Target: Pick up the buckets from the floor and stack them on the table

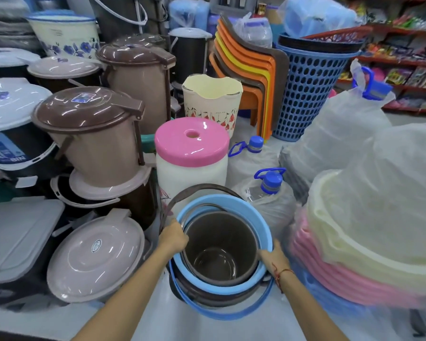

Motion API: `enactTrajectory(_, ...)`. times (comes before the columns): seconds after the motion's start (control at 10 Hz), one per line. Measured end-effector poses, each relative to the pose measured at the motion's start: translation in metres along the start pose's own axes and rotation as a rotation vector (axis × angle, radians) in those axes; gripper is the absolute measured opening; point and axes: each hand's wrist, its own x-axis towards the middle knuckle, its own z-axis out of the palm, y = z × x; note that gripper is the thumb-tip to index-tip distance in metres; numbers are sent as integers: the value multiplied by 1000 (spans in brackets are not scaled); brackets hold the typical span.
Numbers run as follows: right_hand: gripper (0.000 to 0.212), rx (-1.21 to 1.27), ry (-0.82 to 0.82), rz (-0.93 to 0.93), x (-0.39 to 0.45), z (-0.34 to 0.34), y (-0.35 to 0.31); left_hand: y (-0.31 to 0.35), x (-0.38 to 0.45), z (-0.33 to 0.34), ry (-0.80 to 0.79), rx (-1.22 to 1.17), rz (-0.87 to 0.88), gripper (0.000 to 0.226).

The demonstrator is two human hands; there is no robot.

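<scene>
A nested stack of buckets sits low in the middle of the view: a brown bucket [219, 244] sits inside a light blue bucket [228, 205], with another brown one under them. A brown handle [180, 196] arches up behind and a blue handle [221, 313] hangs in front. My left hand [174, 238] grips the stack's left rim. My right hand [272, 257], a red thread on its wrist, grips the right rim. The stack stands on a pale surface [158, 313] in front of me.
Brown lidded bins [94, 134] and pale lids [96, 257] crowd the left. A pink-lidded white container [192, 153] stands right behind the stack. Bagged water jugs [268, 190] and bagged cream and pink basins [369, 242] fill the right. Stacked stools [251, 70] and a blue basket [308, 92] stand further back.
</scene>
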Motion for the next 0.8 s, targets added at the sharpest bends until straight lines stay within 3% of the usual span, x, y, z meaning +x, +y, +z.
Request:
enactTrajectory(0.5, 51, 126, 94, -9, -100, 25, 62, -65, -79, 1, 17, 6, 154, 36)
enactTrajectory(0.7, 65, -48, 115, -61, -117, 20, 34, -58, -94, -20, 23, 149, 253, 40)
enactTrajectory(0.8, 69, -185, 218, -177, -130, 11, -8, -35, -100, -51, 155, 154, 345, 42)
